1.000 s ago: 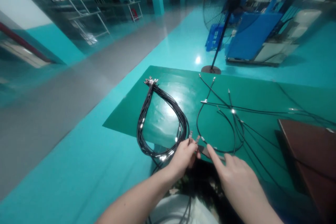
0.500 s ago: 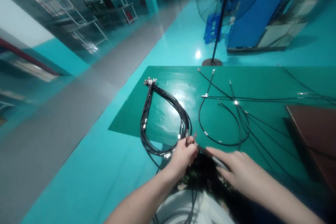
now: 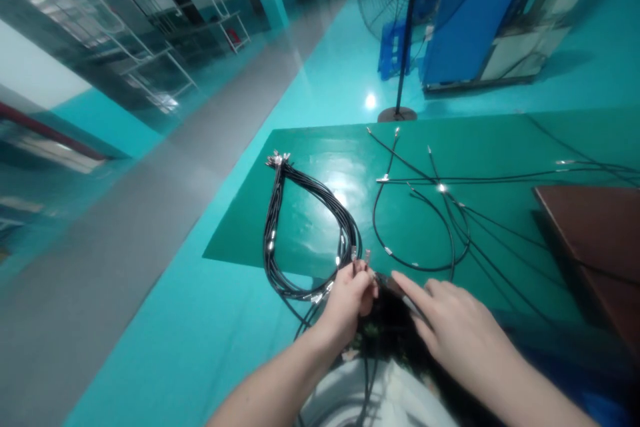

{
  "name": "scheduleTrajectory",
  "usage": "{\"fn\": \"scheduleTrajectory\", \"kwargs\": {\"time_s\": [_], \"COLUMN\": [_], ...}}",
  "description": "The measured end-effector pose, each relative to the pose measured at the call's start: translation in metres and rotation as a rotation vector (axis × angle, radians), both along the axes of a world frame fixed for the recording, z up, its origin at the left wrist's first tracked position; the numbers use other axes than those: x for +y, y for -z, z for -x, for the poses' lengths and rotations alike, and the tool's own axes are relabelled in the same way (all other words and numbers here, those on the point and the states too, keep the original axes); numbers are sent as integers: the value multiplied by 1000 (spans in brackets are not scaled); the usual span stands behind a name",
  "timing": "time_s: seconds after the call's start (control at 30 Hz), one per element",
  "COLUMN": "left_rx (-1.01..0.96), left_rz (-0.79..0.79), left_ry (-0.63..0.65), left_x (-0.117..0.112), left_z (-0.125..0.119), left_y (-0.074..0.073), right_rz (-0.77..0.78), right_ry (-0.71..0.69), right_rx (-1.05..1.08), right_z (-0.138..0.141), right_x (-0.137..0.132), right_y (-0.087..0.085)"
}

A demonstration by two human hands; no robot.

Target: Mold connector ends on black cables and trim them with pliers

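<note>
My left hand [image 3: 350, 295] is closed in a pinch at the table's near edge. Small metal cable terminals [image 3: 367, 256] stick up from between its fingers; black leads hang below. From the right, my right hand [image 3: 453, 313] grips a slim hand tool [image 3: 404, 296] with a dark front end, its index finger stretched along it. The tool's tip lies close by my left fingertips; whether it touches a cable cannot be made out. Just beyond my left hand is a looped bundle of black cables [image 3: 346, 219] with silver ends.
Loose black cables [image 3: 424, 269] with silver fittings spread over the green table mat [image 3: 320, 147]. A brown board [image 3: 590, 220] lies at the right. Behind the table stand a pedestal fan [image 3: 401, 67] and a blue machine [image 3: 455, 33]. White cloth [image 3: 400, 400] covers my lap.
The view has turned a little, so the table and its cables sit slightly further left. Both hands keep their holds, and the terminals in my left hand show more clearly.
</note>
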State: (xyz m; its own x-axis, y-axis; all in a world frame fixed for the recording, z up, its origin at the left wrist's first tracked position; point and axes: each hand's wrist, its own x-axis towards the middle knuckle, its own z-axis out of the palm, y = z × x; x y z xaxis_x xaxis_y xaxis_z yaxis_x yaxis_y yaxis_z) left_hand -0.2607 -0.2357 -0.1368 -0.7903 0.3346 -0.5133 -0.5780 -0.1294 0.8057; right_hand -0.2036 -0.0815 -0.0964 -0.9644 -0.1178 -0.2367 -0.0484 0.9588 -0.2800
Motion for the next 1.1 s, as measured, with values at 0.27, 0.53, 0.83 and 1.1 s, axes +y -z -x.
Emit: {"fn": "scheduleTrajectory", "kwargs": {"time_s": [0.27,0.53,0.83,1.1], "left_rx": [36,145,177,73], "left_rz": [-11,166,122,85], "left_ry": [-19,-47,79,88], "left_x": [4,-2,-8,-5], "left_z": [-7,-12,-8,-5], "left_y": [-3,3,-1,-1], "right_rz": [-356,-340,594,94], "right_ry": [-37,-90,-70,-27], "right_rx": [319,207,-465,39], "right_z": [-16,-18,18,-5], "right_x": [-12,-18,27,8], "right_y": [5,8,-14,2]}}
